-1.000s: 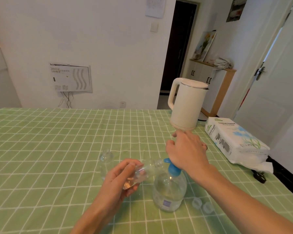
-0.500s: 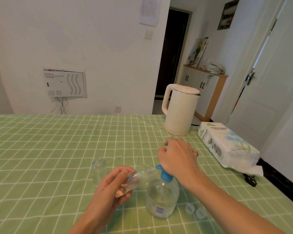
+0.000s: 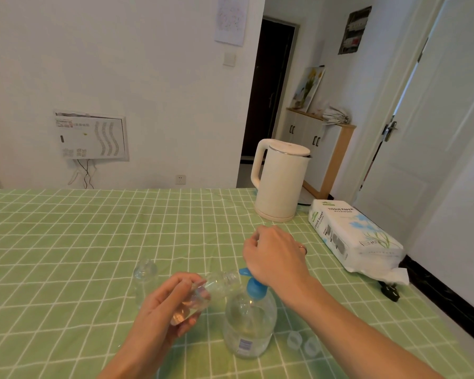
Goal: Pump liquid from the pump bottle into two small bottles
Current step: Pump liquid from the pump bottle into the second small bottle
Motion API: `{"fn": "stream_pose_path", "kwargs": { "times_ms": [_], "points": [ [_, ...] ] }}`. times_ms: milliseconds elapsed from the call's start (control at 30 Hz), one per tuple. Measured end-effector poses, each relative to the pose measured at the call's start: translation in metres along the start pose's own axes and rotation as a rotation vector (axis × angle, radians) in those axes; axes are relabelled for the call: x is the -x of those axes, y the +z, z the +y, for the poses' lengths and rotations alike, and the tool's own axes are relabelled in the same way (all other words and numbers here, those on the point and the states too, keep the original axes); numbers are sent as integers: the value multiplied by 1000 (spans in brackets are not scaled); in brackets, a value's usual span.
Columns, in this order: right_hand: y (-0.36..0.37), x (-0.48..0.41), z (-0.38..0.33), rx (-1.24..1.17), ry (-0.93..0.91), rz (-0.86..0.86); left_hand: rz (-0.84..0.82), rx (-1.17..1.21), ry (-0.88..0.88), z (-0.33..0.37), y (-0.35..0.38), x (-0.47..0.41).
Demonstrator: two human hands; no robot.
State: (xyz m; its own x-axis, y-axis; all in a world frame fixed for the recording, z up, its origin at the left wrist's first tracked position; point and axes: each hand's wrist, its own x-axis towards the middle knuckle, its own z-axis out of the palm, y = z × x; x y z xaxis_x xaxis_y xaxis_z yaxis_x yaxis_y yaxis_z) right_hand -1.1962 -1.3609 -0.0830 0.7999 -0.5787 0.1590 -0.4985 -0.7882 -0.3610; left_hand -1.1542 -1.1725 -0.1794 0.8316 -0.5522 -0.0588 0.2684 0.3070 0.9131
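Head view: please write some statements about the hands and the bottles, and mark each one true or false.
1. The left hand holds a small bottle tilted toward the pump bottle. True.
2. The right hand rests on the kettle. False: it is on the pump bottle's blue top; the kettle stands apart, behind it.
3. The second bottle lies on its side. False: it stands upright, left of the left hand.
4. Two caps lie right of the pump bottle. True.
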Motion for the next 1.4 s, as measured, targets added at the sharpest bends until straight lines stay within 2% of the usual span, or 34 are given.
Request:
{"fn": "stream_pose_path", "kwargs": {
  "times_ms": [433, 633, 833, 1300, 1400],
  "points": [
    [7, -1, 3, -9, -34, 39, 4, -37, -11, 4, 7, 8],
    [1, -4, 2, 62, -98, 89, 20, -43, -16, 4, 8, 7],
    [7, -6, 5, 27, -48, 40, 2, -44, 4, 5, 4, 6],
    [2, -6, 2, 90, -95, 92, -23, -55, 20, 5, 5, 8],
    [6, -6, 4, 44, -69, 70, -18, -42, 21, 6, 4, 7]
  ]
}}
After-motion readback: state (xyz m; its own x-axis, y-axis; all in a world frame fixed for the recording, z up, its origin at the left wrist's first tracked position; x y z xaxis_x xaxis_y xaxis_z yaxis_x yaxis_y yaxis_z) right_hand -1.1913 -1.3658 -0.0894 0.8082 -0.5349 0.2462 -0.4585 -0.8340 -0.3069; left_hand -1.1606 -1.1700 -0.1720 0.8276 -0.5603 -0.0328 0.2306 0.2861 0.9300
